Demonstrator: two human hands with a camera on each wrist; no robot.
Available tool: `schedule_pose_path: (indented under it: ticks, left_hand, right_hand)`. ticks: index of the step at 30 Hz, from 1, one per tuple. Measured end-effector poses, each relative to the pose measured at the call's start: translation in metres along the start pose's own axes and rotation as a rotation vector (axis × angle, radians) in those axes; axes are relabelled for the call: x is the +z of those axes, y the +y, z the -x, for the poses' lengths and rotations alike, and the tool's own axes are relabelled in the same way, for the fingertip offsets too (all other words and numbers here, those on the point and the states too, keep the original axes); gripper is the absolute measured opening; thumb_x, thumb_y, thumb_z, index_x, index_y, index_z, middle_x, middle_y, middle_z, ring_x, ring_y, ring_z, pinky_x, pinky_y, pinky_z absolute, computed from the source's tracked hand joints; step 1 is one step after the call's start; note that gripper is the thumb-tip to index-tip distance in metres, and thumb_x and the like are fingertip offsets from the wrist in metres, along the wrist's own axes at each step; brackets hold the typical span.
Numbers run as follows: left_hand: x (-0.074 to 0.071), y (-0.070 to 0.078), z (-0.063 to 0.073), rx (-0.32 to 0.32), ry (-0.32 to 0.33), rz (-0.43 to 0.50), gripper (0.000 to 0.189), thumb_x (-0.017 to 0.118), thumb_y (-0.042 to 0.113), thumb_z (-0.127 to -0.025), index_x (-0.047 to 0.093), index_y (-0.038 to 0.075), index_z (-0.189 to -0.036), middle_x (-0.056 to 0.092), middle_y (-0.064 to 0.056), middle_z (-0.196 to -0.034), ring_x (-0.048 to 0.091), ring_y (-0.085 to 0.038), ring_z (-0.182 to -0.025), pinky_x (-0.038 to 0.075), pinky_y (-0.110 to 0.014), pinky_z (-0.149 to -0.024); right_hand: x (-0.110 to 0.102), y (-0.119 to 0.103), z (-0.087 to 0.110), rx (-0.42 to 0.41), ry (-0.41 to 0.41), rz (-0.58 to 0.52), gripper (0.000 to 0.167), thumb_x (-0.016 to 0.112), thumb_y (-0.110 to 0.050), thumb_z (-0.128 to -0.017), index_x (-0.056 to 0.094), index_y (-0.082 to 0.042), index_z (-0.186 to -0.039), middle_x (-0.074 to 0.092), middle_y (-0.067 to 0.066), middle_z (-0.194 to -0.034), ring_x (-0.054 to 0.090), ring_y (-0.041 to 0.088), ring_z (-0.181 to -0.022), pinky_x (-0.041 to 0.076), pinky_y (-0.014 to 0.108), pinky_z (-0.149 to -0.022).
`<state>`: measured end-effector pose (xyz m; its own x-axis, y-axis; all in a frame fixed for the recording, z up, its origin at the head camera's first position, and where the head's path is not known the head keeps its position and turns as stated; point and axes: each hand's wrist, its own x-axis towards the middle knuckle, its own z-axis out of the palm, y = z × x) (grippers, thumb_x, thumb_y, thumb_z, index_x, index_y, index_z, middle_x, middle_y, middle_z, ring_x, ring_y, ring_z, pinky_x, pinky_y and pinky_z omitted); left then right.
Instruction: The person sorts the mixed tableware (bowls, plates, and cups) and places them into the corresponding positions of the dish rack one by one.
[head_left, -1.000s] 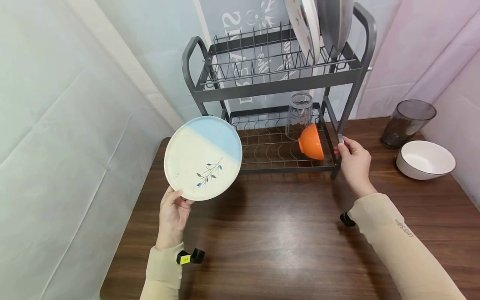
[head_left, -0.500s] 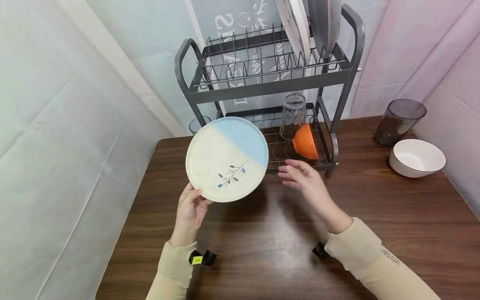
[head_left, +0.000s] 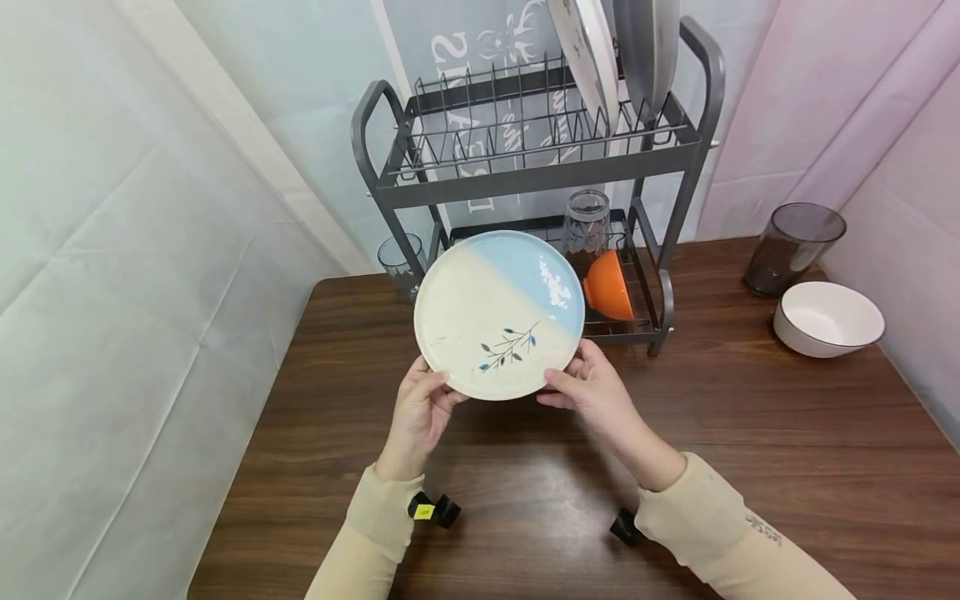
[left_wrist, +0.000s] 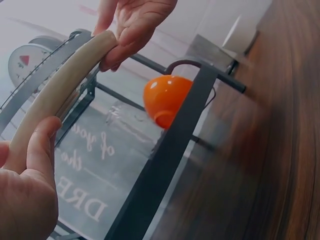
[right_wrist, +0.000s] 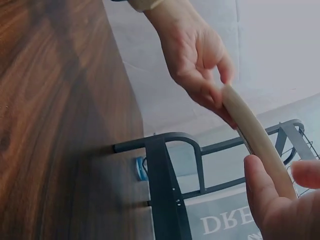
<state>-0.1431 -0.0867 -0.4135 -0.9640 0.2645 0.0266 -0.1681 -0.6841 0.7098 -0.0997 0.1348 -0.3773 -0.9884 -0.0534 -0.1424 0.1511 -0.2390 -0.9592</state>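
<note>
A round plate (head_left: 487, 308), cream and light blue with a leafy sprig, is held up tilted in front of the dish rack (head_left: 540, 175). My left hand (head_left: 422, 412) pinches its lower left rim, thumb on the face and fingers behind. At the lower right rim my right hand (head_left: 596, 396) grips it the same way. In the left wrist view the plate (left_wrist: 65, 82) shows edge-on between both hands. On the rack's lower shelf, an orange bowl (head_left: 609, 286) lies on its side beside an upturned clear glass (head_left: 587, 218); the plate partly covers that shelf.
Two plates stand in the upper tier at right, a patterned white one (head_left: 588, 62) and a grey one (head_left: 647, 58). A dark glass (head_left: 795, 247) and a white bowl (head_left: 828, 319) sit right of the rack. Another glass (head_left: 401, 254) is behind its left leg.
My right hand has left the rack's right leg, moved left and taken hold of the plate's rim. The left hand has carried the plate to the right.
</note>
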Motion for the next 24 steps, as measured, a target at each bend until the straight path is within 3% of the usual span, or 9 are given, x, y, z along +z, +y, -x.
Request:
schedule_pose_path:
  ticks: [8,12,15,17,19,22,24]
  left_hand:
    - [0.004,-0.014,-0.009,-0.048,-0.01,-0.054,0.034,0.032,-0.013,-0.089,0.045,0.006,-0.114,0.066,-0.004,-0.095,0.068,-0.011,-0.075,0.055,-0.024,-0.063]
    - [0.003,-0.017,-0.013,-0.067,-0.037,-0.122,0.035,0.034,-0.013,-0.089,0.042,0.007,-0.118,0.065,-0.002,-0.098,0.067,-0.01,-0.08,0.055,-0.023,-0.067]
    - [0.0,-0.019,-0.018,-0.047,-0.042,-0.229,0.031,0.038,-0.008,-0.09,0.044,0.004,-0.118,0.065,0.001,-0.096,0.065,-0.007,-0.081,0.054,-0.021,-0.071]
    - [-0.004,-0.018,-0.023,0.004,0.0,-0.334,0.025,0.042,-0.002,-0.092,0.049,0.002,-0.115,0.065,0.004,-0.094,0.063,-0.005,-0.081,0.052,-0.02,-0.074]
    - [-0.01,-0.016,-0.032,0.102,0.074,-0.477,0.021,0.046,0.005,-0.094,0.054,0.0,-0.113,0.064,0.006,-0.096,0.061,-0.005,-0.085,0.05,-0.021,-0.077]
    - [-0.022,-0.01,-0.049,0.272,0.252,-0.699,0.022,0.048,0.009,-0.095,0.056,0.0,-0.113,0.061,0.002,-0.108,0.056,-0.008,-0.098,0.044,-0.022,-0.086]
    - [-0.03,-0.004,-0.063,0.335,0.371,-0.802,0.024,0.048,0.005,-0.094,0.053,-0.003,-0.116,0.054,-0.008,-0.118,0.051,-0.015,-0.108,0.041,-0.027,-0.093]
  right_hand:
    - [-0.001,0.003,-0.002,0.05,0.108,-0.072,0.046,0.037,0.009,-0.092,0.02,-0.004,-0.133,0.052,0.009,-0.119,0.066,0.008,-0.078,0.055,0.027,-0.068]
    - [-0.006,0.003,-0.003,0.053,0.128,-0.12,0.048,0.035,0.01,-0.092,0.02,-0.006,-0.134,0.055,0.001,-0.111,0.067,0.01,-0.077,0.056,0.028,-0.065]
    - [-0.009,0.005,-0.003,0.033,0.142,-0.153,0.047,0.035,0.011,-0.091,0.024,-0.01,-0.132,0.056,-0.005,-0.104,0.067,0.01,-0.076,0.056,0.028,-0.063]
    - [-0.012,0.005,-0.003,0.009,0.152,-0.168,0.046,0.036,0.011,-0.091,0.028,-0.014,-0.129,0.057,-0.006,-0.102,0.067,0.01,-0.075,0.056,0.028,-0.062]
    - [-0.014,0.006,-0.002,-0.014,0.158,-0.174,0.045,0.035,0.011,-0.091,0.031,-0.018,-0.124,0.058,-0.007,-0.101,0.066,0.009,-0.074,0.056,0.027,-0.061]
    - [-0.018,0.007,-0.002,-0.041,0.165,-0.173,0.042,0.035,0.011,-0.092,0.034,-0.022,-0.119,0.058,-0.008,-0.099,0.066,0.009,-0.074,0.056,0.026,-0.06]
    - [-0.02,0.007,-0.001,-0.054,0.168,-0.171,0.041,0.035,0.01,-0.093,0.035,-0.023,-0.117,0.059,-0.009,-0.098,0.067,0.008,-0.074,0.056,0.025,-0.06]
